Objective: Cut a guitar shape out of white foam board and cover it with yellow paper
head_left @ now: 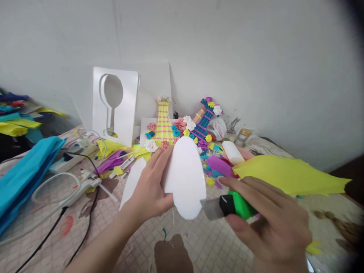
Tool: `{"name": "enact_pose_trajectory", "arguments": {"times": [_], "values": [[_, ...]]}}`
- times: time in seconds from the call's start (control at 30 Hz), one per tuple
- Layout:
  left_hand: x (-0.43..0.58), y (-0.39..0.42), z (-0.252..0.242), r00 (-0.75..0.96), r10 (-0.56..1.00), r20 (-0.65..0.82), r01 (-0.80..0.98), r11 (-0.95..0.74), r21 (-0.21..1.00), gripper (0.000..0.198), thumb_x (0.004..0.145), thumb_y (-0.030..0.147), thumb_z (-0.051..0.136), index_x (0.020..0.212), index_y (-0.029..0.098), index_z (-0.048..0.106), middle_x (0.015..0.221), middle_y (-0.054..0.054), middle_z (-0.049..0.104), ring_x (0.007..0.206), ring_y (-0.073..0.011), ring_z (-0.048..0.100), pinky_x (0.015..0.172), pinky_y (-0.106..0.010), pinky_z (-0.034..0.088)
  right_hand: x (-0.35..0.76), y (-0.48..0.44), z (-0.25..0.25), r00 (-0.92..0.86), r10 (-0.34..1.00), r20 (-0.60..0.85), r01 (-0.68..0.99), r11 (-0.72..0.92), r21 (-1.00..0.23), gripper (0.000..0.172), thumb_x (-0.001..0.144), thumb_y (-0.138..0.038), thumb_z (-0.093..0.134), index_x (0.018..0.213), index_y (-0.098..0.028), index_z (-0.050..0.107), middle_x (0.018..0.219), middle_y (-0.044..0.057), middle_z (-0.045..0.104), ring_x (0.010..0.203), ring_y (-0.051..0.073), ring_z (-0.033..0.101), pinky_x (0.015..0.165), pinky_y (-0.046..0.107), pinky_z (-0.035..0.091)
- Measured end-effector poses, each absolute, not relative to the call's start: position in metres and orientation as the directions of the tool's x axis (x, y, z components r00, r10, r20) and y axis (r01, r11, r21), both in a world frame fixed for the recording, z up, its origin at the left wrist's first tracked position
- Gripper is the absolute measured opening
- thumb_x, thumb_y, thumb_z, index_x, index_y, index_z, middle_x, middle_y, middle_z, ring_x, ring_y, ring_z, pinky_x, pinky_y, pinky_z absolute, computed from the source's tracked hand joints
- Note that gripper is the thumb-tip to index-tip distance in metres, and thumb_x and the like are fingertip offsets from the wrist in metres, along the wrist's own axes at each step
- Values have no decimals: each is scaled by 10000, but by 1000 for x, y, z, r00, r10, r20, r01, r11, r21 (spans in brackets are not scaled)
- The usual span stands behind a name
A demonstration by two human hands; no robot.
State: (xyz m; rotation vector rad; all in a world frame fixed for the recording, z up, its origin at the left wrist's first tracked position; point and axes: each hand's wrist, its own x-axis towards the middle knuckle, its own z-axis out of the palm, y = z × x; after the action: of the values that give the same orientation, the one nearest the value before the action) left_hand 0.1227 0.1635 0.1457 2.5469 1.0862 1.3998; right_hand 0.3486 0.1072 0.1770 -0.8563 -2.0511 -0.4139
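My left hand [152,185] grips a white foam board piece [188,170] with rounded ends, held upright above the table. Its thumb lies at the near edge and the fingers go behind the board. In my right hand [273,218] is a green and black utility knife [240,204], its wide blade out. The blade's tip meets or nearly meets the right edge of the board, low down; I cannot tell whether it cuts in. Another white board piece [133,180] lies partly hidden behind my left hand.
Against the wall lean a white board with a spoon-shaped cutout [98,102] and paper-flower decorations [163,121]. Yellow crepe paper [290,174] lies right, blue crepe paper [31,178] left. Cables and a power strip [71,157] cross the left side. A lidded jar [243,136] stands behind.
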Motion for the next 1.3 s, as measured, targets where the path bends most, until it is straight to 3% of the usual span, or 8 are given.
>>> {"name": "enact_pose_trajectory", "arguments": {"times": [0.33,0.47,0.87,1.07,1.3], "values": [[120,154,151,305,615,727,606,-714,350,747,689,316,542,1382,174,303,1301,-141,461,1170,-308,453,937,-453,405,345,105,180,-392,376,839,724,689,29,383,845,-371,540,1130,-120,589,726,69,647,660,190,594,627,330,471],[124,152,153,302,630,716,616,-702,358,721,673,260,550,1356,163,339,1195,-131,507,1084,-292,496,883,-431,437,347,106,178,-398,374,838,728,685,40,385,822,-358,576,1128,-125,593,729,64,652,662,191,602,627,325,477],[117,155,153,323,602,730,587,-733,345,716,676,311,518,1361,186,352,1162,-119,518,1055,-289,509,873,-444,445,352,109,183,-377,338,862,739,671,60,335,811,-356,576,1098,-186,610,671,35,633,620,196,610,571,316,483],[119,155,153,323,605,728,590,-730,345,703,695,299,534,1364,185,351,1183,-117,514,1079,-279,504,885,-422,443,352,107,181,-392,353,849,711,703,36,364,834,-375,539,1115,-153,605,651,41,628,620,197,608,563,321,481],[121,154,151,327,613,719,589,-727,353,737,671,304,578,1364,196,351,1154,-109,509,1043,-275,514,859,-411,451,348,109,180,-400,343,850,700,713,41,349,815,-343,573,1119,-173,600,720,43,673,626,189,615,574,314,499]]}}
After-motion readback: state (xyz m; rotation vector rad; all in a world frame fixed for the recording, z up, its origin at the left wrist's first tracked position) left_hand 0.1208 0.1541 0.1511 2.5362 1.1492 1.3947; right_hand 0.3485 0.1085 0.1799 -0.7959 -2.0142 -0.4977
